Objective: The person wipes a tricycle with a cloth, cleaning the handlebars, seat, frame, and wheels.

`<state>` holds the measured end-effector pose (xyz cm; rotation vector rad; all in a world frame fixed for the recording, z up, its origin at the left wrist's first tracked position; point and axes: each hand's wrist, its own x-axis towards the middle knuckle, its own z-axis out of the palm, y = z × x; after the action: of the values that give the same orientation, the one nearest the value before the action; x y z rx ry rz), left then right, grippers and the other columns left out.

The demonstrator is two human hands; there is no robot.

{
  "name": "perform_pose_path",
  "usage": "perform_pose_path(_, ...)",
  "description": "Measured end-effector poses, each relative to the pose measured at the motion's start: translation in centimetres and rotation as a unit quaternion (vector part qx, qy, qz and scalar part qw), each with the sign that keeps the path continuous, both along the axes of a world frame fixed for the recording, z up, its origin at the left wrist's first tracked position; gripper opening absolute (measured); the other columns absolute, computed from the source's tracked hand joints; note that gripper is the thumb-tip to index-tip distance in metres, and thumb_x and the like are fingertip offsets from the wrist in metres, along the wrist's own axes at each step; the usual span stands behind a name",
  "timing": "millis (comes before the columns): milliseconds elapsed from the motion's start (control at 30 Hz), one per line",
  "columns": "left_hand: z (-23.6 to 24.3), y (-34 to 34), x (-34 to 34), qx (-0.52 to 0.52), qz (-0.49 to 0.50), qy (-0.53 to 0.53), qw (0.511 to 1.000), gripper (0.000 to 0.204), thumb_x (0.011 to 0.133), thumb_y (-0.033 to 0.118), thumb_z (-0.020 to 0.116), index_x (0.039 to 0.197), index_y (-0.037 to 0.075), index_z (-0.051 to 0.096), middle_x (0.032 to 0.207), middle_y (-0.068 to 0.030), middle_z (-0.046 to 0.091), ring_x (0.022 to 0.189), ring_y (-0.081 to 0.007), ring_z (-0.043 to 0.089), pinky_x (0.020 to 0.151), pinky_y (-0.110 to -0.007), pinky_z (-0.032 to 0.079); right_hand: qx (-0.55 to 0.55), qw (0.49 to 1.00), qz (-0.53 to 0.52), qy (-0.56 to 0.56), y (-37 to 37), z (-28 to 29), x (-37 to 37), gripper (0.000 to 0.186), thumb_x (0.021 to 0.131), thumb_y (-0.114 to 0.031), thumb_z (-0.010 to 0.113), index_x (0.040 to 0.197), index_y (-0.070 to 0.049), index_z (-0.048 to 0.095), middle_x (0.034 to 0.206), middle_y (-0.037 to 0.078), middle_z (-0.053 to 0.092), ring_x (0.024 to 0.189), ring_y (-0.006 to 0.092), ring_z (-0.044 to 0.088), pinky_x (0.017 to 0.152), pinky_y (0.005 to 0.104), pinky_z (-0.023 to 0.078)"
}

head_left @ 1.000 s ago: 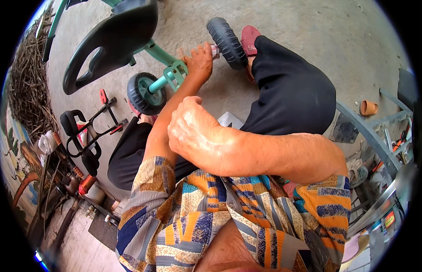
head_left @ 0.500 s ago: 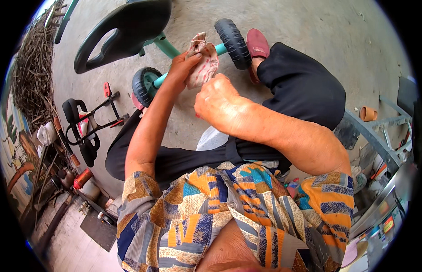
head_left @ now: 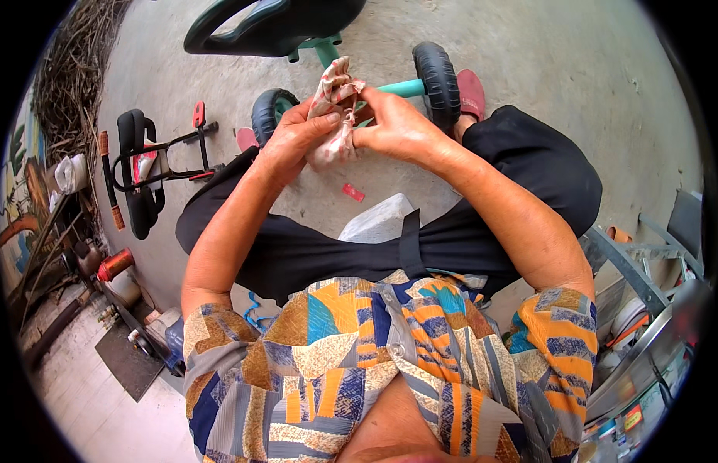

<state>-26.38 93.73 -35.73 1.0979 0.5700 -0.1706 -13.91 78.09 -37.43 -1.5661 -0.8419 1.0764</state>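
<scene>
A crumpled white cloth with red marks [head_left: 326, 99] is bunched between my hands, above the teal axle [head_left: 404, 89] of a small wheeled frame. My left hand [head_left: 296, 140] grips the cloth from its left side, thumb on top. On the other side my right hand [head_left: 397, 125] has its thumb and fingers closed on the cloth's edge. At the axle's ends are a black ribbed wheel [head_left: 438, 86] on the right and another black wheel [head_left: 268, 116] on the left, partly behind my left hand. A black seat-like piece [head_left: 293, 29] tops the teal post beyond.
Between my legs a small red scrap [head_left: 353, 192] lies on the concrete floor near a whitish block [head_left: 378, 220]. A black metal frame with pads [head_left: 135, 174] stands at left. Bundled sticks [head_left: 73, 85] fill the far left. Metal framing [head_left: 633, 258] is at right.
My right hand has gone from a closed fist below the cloth to gripping its right edge. The view has shifted, so the wheeled frame appears farther right and the red scrap now shows.
</scene>
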Motion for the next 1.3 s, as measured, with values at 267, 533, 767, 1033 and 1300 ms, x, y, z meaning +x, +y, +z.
perform_pose_path(267,2.4,0.4,-0.5,0.041,-0.061,0.010,0.997,0.060,0.086,0.018,0.065,0.139,0.002,0.042,0.124,-0.0082,0.058,0.113,-0.0167,0.056,0.099,-0.033,0.042,-0.011,0.955,-0.093,0.281,-0.7,0.0,1.0,0.032,0.089,-0.023,0.063,0.111,0.000,0.061,0.097,0.005,0.067,0.088,0.0132,0.062,0.081,0.0275,0.047)
perform_pose_path(533,-0.6,1.8,0.5,-0.031,0.012,0.061,0.998,0.051,0.086,0.022,0.066,0.129,-0.001,0.051,0.114,-0.0087,0.062,0.107,-0.0166,0.058,0.099,-0.031,0.040,-0.003,0.949,-0.105,0.299,-0.1,-0.8,-0.5,0.017,0.090,-0.018,0.060,0.096,-0.003,0.063,0.090,0.004,0.065,0.082,0.0120,0.061,0.079,0.0282,0.048)
perform_pose_path(767,-1.0,0.7,0.9,0.086,0.007,0.094,0.992,0.028,0.081,0.006,0.063,0.108,0.001,0.064,0.099,-0.0031,0.066,0.090,-0.0119,0.058,0.088,-0.027,0.042,0.042,0.889,-0.267,0.370,0.3,0.0,1.1,0.017,0.091,-0.017,0.057,0.098,-0.002,0.058,0.081,0.004,0.060,0.063,0.0104,0.054,0.060,0.0252,0.045)
perform_pose_path(1033,-3.0,3.4,-0.4,0.172,-0.030,0.158,0.972,0.039,0.080,0.010,0.063,0.117,-0.003,0.057,0.115,-0.0113,0.061,0.103,-0.0182,0.055,0.090,-0.031,0.041,0.127,0.861,-0.254,0.423,-0.2,1.2,3.4,0.015,0.094,-0.014,0.056,0.101,-0.001,0.056,0.071,0.003,0.056,0.050,0.0053,0.044,0.045,0.0209,0.034)
perform_pose_path(1300,-1.1,1.8,0.4,0.264,-0.186,0.008,0.946,0.090,0.071,0.025,0.080,0.144,-0.001,0.034,0.143,-0.0199,0.041,0.135,-0.0304,0.036,0.111,-0.041,0.028,0.082,0.930,-0.160,0.322,0.3,3.8,3.5,0.017,0.093,-0.014,0.058,0.098,0.002,0.057,0.064,0.006,0.059,0.044,0.0066,0.048,0.042,0.0220,0.039)
